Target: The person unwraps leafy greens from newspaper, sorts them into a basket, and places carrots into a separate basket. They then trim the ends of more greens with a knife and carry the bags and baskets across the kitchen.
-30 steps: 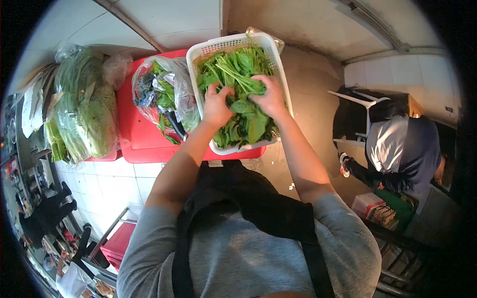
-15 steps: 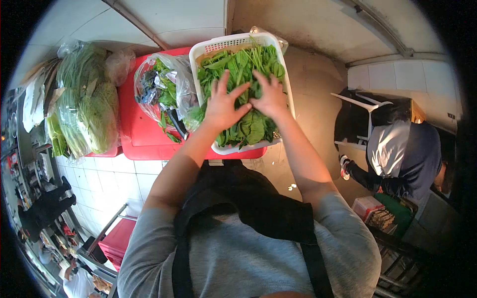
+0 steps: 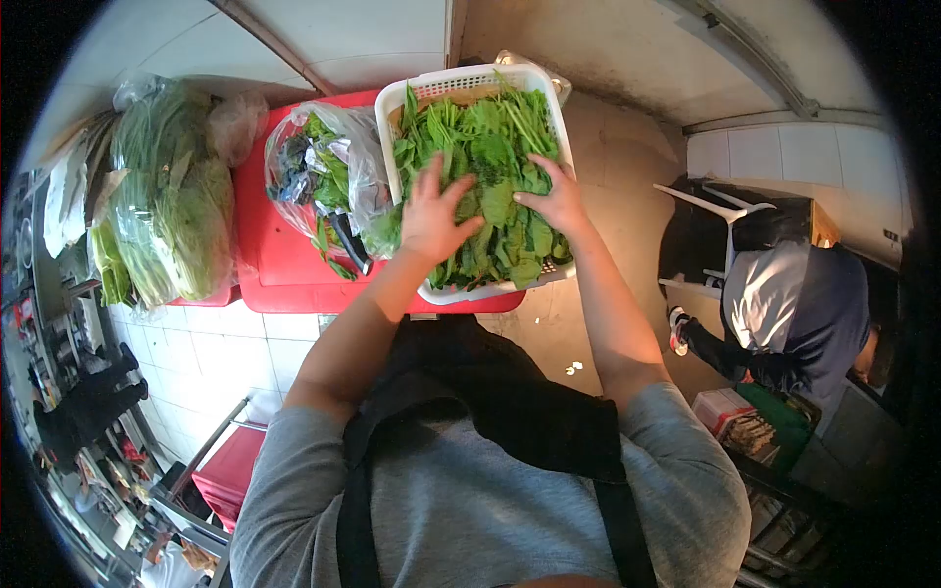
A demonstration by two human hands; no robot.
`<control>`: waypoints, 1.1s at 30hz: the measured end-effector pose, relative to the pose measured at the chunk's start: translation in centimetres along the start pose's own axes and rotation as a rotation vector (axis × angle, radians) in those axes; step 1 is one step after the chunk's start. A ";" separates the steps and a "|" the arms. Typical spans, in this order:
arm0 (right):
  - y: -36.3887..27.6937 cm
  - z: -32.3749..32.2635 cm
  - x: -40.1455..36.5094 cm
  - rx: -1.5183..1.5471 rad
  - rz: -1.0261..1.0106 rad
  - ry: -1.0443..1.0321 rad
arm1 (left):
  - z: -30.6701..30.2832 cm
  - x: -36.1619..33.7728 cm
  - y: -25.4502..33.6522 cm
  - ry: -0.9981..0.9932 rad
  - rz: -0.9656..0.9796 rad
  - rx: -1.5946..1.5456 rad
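Loose green leafy vegetables (image 3: 495, 216) fill a white plastic basket (image 3: 384, 122) with a perforated wall. My left hand (image 3: 436, 214) rests on the leaves along the basket's left side, fingers spread. At the right side, my right hand (image 3: 557, 199) touches the greens with its thumb and fingers apart; some fingertips are hidden among the leaves. Left of the basket lies a clear plastic bag (image 3: 365, 162) holding greens and dark scraps. A black object like a handle (image 3: 350, 245) pokes out beside that bag.
Under the basket is a red lid-like surface (image 3: 294, 289). Large bagged vegetables (image 3: 172, 196) stand at the far left. A person in dark clothes (image 3: 814, 304) bends over at the right, near a white-framed chair (image 3: 711, 201). Another person in black (image 3: 88, 402) is at the left.
My hands have moved farther apart, the right one outward to the basket's right side. The leaves between them have shifted, with a bunch now lying across the middle.
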State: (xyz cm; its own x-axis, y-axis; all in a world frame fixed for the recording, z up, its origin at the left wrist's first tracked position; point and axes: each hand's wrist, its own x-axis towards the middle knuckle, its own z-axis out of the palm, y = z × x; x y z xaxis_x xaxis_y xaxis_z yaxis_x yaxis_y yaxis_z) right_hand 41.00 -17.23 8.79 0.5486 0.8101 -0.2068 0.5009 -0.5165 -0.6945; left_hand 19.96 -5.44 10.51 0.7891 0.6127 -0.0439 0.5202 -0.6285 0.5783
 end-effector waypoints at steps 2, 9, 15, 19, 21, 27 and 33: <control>0.3 -0.7 0.2 -0.157 -0.010 0.008 | 0.5 -0.7 -2.9 0.099 -0.133 -0.043; -6.8 -3.1 0.3 -0.395 -0.200 0.071 | -3.0 -0.4 -0.4 0.190 0.053 0.256; -7.2 1.5 -0.5 -0.495 -0.445 -0.202 | -2.5 0.8 -3.8 -0.086 -0.191 0.420; -4.0 1.0 -1.3 -0.213 -0.361 -0.080 | -1.0 -1.4 -6.4 0.093 -0.130 0.213; -4.6 0.4 -1.3 -0.063 -0.374 -0.063 | 0.1 -1.6 -5.9 0.157 -0.130 0.144; -7.2 2.7 2.6 -0.225 -0.060 0.226 | 2.5 -2.0 -5.7 0.113 -0.138 0.152; -4.8 4.0 5.5 -0.249 0.057 0.183 | 2.4 -1.9 -6.3 0.122 -0.142 0.156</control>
State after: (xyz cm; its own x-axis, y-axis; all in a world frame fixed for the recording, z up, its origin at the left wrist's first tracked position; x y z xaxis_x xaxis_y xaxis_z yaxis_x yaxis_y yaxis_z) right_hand 38.96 -9.24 8.22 0.6810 0.7258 -0.0973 0.6017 -0.6304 -0.4904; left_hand 15.98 -3.81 4.99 0.6643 0.7474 -0.0116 0.6747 -0.5928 0.4398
